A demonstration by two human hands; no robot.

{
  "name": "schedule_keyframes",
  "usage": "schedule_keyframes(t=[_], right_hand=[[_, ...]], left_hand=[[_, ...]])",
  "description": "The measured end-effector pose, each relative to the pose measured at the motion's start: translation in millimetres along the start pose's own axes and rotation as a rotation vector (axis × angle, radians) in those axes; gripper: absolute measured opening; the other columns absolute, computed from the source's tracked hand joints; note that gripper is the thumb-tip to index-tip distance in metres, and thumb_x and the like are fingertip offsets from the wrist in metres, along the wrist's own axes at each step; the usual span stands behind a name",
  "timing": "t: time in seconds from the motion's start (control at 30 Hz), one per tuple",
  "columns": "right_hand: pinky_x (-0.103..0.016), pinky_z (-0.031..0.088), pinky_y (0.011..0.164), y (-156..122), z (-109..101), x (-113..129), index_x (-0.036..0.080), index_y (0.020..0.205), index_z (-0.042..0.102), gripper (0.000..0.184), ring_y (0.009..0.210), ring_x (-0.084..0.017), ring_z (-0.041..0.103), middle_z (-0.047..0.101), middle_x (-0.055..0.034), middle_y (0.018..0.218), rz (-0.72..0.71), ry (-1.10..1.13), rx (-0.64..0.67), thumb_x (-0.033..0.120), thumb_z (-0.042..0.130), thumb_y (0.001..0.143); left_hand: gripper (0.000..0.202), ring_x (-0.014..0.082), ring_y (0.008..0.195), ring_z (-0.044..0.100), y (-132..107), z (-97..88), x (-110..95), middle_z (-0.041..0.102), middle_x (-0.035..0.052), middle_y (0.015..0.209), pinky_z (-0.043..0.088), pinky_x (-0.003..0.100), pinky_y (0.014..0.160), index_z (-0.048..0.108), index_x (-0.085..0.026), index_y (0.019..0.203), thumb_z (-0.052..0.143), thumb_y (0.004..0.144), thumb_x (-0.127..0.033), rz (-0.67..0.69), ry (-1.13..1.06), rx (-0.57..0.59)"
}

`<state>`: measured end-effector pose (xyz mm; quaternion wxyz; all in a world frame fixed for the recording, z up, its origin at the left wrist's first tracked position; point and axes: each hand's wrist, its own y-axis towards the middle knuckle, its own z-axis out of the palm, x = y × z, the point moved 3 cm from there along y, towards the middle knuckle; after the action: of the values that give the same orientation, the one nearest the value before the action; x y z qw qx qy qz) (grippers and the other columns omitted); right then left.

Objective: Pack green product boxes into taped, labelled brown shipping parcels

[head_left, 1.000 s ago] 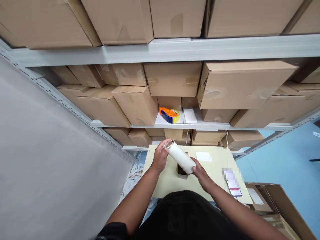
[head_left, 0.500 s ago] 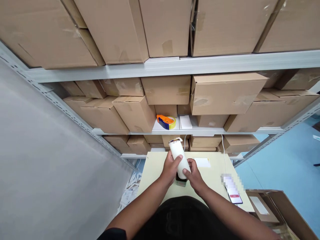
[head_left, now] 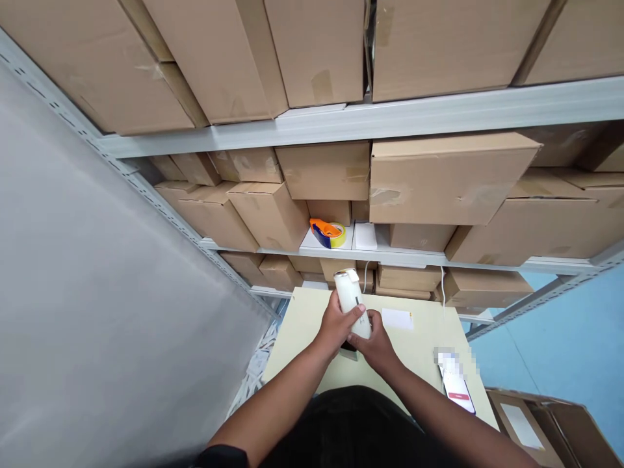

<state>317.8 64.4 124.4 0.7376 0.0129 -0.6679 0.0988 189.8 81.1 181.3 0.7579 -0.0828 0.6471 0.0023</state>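
A white cylindrical bottle [head_left: 349, 294] stands nearly upright over the pale yellow table [head_left: 302, 325]. My left hand [head_left: 337, 325] is wrapped round its lower half, thumb across the front. My right hand [head_left: 376, 341] is closed round the bottle's base from the right. A small dark brown box [head_left: 347, 348] lies on the table right under both hands and is mostly hidden by them.
A white card [head_left: 396, 318] lies on the table right of my hands, and a phone [head_left: 458, 389] near the table's right edge. A tape dispenser [head_left: 327, 233] sits on the metal shelf [head_left: 390, 117] among cardboard boxes. An open carton [head_left: 546, 429] stands at lower right.
The bottle has gone from lying tilted across my hands to nearly upright. Both hands have slid down to its lower end. The view has shifted slightly.
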Motion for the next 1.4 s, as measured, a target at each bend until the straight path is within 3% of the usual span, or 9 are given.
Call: schedule_keyframes(t=[0.1,0.23,0.33,0.5,0.73,0.93,1.17,1.27,1.4], right_hand=[[-0.042,0.052,0.089,-5.1,2.3,0.6,0.026,0.126,0.056,0.059,0.107,-0.029,0.064,0.068,-0.0066,0.116,0.061,0.192,0.149,0.052,0.079,0.079],[-0.044,0.054,0.084,-12.5,13.8,8.4,0.025,0.130,0.058,0.053,0.100,-0.030,0.068,0.070,-0.0082,0.112,0.214,0.496,0.339,0.053,0.070,0.086],[-0.042,0.053,0.085,-13.2,21.2,14.3,0.024,0.126,0.058,0.055,0.101,-0.029,0.067,0.069,-0.0081,0.111,0.129,0.448,0.252,0.052,0.077,0.082],[-0.037,0.051,0.085,-15.2,34.0,13.3,0.025,0.113,0.056,0.063,0.099,-0.026,0.063,0.067,-0.0040,0.106,-0.009,0.202,-0.090,0.051,0.090,0.067],[-0.043,0.053,0.081,-31.2,71.6,11.8,0.021,0.118,0.062,0.049,0.089,-0.028,0.068,0.071,-0.0098,0.102,0.138,0.505,0.127,0.057,0.069,0.085],[-0.037,0.055,0.078,-32.2,73.2,8.0,0.027,0.114,0.056,0.060,0.095,-0.026,0.063,0.066,-0.0044,0.105,-0.028,0.198,-0.192,0.050,0.088,0.070],[-0.042,0.055,0.081,-36.3,86.1,11.6,0.022,0.123,0.058,0.051,0.094,-0.027,0.067,0.068,-0.0097,0.109,0.079,0.458,0.053,0.059,0.066,0.088],[-0.038,0.054,0.080,-35.0,83.0,12.1,0.024,0.117,0.057,0.052,0.095,-0.025,0.065,0.067,-0.0063,0.108,0.020,0.345,-0.070,0.051,0.081,0.078],[-0.035,0.053,0.076,-31.9,74.8,9.6,0.028,0.115,0.053,0.061,0.095,-0.025,0.061,0.064,-0.0030,0.106,-0.002,0.214,-0.203,0.050,0.087,0.070]], left_hand=[[0.049,0.0217,0.087,0.067,-3.8,-4.6,0.7,0.070,0.0045,0.098,0.054,0.033,0.077,0.058,-0.020,0.116,0.080,0.076,-0.038,-0.015,-0.069,-0.018],[0.053,0.0230,0.092,0.068,-5.8,-9.5,-7.9,0.071,0.0066,0.110,0.054,0.036,0.080,0.056,-0.022,0.124,0.077,0.078,-0.037,-0.005,-0.158,0.120],[0.053,0.0245,0.100,0.067,-5.0,-14.4,-15.8,0.070,0.0080,0.116,0.053,0.036,0.084,0.055,-0.022,0.127,0.074,0.083,-0.045,0.051,-0.103,0.150],[0.063,0.0263,0.117,0.063,-0.1,-26.4,-19.1,0.064,0.0125,0.132,0.050,0.038,0.098,0.051,-0.022,0.129,0.081,0.077,-0.039,0.110,-0.089,0.121],[0.047,0.0239,0.097,0.067,6.6,-51.0,-12.6,0.071,0.0044,0.109,0.053,0.037,0.085,0.054,-0.023,0.128,0.060,0.084,-0.036,-0.021,-0.225,0.262],[0.053,0.0252,0.097,0.066,5.4,-61.6,-15.7,0.070,0.0053,0.110,0.052,0.036,0.084,0.057,-0.024,0.128,0.071,0.085,-0.052,0.041,-0.053,0.324],[0.055,0.0237,0.097,0.066,10.4,-62.0,-19.8,0.070,0.0041,0.110,0.053,0.035,0.084,0.050,-0.026,0.137,0.066,0.087,-0.044,0.009,-0.191,0.382],[0.053,0.0247,0.099,0.066,9.7,-63.8,-21.5,0.070,0.0059,0.112,0.052,0.035,0.083,0.053,-0.024,0.136,0.062,0.091,-0.050,0.040,-0.115,0.408],[0.054,0.0251,0.102,0.065,8.6,-66.2,-18.7,0.070,0.0070,0.114,0.052,0.034,0.084,0.056,-0.023,0.128,0.075,0.083,-0.045,0.057,-0.046,0.310]])
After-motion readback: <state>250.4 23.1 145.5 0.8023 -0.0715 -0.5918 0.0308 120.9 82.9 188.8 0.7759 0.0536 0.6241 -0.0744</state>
